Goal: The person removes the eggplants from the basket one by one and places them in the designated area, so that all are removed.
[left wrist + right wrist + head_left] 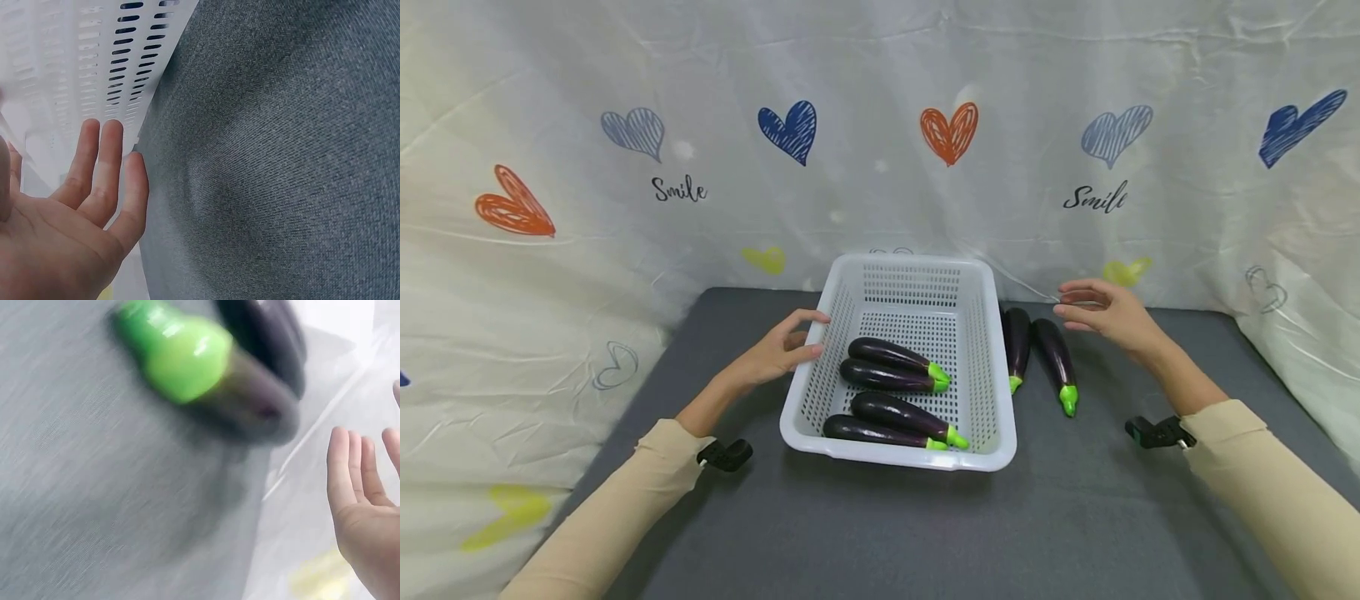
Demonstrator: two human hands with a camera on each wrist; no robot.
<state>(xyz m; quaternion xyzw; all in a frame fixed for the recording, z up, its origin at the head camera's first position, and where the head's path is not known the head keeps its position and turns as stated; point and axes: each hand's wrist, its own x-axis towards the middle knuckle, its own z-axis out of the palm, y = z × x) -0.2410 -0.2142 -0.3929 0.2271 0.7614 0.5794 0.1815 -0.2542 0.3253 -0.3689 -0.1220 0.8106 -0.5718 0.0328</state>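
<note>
A white plastic basket [910, 460] with slotted walls stands on the dark table, holding several purple eggplants [891, 410] with bright green stem ends. My left hand [778, 346] is at its left rim, fingertips and thumb right at the edge. In the left wrist view, the relaxed fingers [107, 165] spread beside the slotted outer wall. Right of the basket lie an eggplant [1017, 342], close to its wall, and another eggplant [1054, 354]. My right hand [1108, 315] hovers beyond them with loosely bent fingers, holding nothing. Blurred in the right wrist view is a green eggplant stem [187, 359].
The grey-black tabletop [880, 533] extends in front of the basket. A white sheet [865, 50] printed with hearts and lettering hangs behind and at both sides. A thin white cord [1018, 283] runs along the sheet near the right hand.
</note>
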